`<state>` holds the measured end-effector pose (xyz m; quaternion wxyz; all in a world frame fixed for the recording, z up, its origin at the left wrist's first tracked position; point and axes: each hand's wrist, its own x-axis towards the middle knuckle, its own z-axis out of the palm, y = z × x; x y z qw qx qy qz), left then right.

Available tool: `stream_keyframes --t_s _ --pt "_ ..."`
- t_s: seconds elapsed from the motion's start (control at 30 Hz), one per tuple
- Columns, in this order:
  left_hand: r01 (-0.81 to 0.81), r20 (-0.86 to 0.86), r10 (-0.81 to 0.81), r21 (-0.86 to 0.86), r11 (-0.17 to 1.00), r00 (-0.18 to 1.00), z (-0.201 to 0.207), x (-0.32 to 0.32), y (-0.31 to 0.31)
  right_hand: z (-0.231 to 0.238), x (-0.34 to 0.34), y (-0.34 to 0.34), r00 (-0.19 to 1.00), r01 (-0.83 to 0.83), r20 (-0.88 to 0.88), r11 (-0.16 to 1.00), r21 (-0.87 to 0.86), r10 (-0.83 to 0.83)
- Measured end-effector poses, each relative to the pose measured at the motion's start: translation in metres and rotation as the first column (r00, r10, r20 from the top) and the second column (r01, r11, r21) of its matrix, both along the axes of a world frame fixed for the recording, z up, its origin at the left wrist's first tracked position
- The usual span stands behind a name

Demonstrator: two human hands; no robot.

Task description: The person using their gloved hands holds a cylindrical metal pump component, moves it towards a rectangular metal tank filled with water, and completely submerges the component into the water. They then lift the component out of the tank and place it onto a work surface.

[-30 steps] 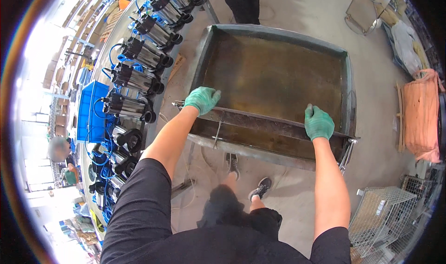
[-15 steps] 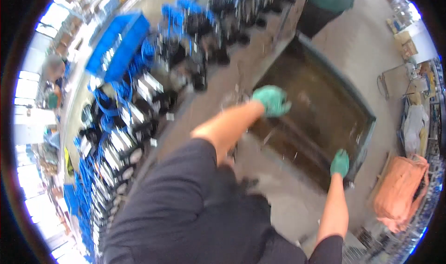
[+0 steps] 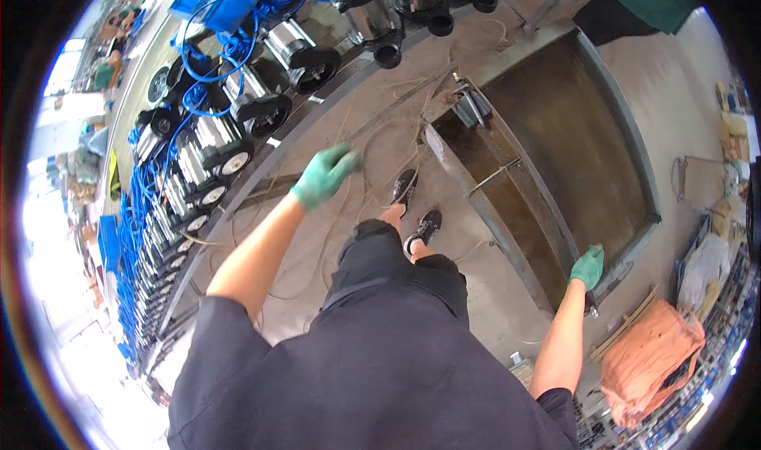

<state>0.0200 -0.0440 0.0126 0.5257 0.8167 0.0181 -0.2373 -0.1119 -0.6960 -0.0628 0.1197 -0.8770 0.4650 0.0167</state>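
Note:
A green work glove covers each of my hands. My left hand is in the air over the floor, left of my feet, with its fingers stretched out and nothing held. To my right stands a metal tank with brown, murky liquid, split lengthwise by a metal divider. At the tank's near corner, my right hand is closed over its edge; the fingertips are partly hidden. A small metal fitting is at the far end of the narrow compartment, and a thin rod crosses that compartment.
Along the left, a rack holds a long row of shiny metal cylinders with black wheels and blue hoses. A blue crate stands among them. Thin hoses lie on the floor. An orange sack sits at right; dark green cloth is at upper right.
My left hand has left the tank's divider area and moved left over the floor. My right hand stays at the tank's near corner. The view has shifted, showing my feet.

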Motion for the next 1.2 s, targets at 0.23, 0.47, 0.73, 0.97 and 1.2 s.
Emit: stream_keyframes --t_s 0.23,0.47,0.73,0.97,1.2 --pt "-0.263 -0.229 0.357 0.359 0.896 0.905 -0.112 -0.203 0.079 0.011 -0.024 -0.028 0.952 -0.190 0.251 0.981 0.033 0.176" --pt "-0.040 -0.401 0.279 0.511 0.859 0.872 -0.295 -0.313 0.098 0.099 -0.052 0.189 0.777 -0.625 0.485 0.587 0.515 0.402" --pt "0.241 -0.392 -0.071 0.405 0.882 0.917 -0.489 -0.235 0.050 -0.285 -0.092 0.397 0.893 -0.112 -0.039 0.307 0.945 0.447" --pt "0.378 -0.241 -0.292 0.545 0.748 0.925 -0.645 -0.200 -0.002 -0.459 -0.144 0.476 0.987 0.148 -0.140 0.116 0.982 -0.082" --pt "0.152 -0.095 -0.123 0.751 0.643 0.988 -0.756 -0.173 -0.041 -0.454 -0.119 0.503 0.988 0.113 -0.120 0.070 0.991 0.101"
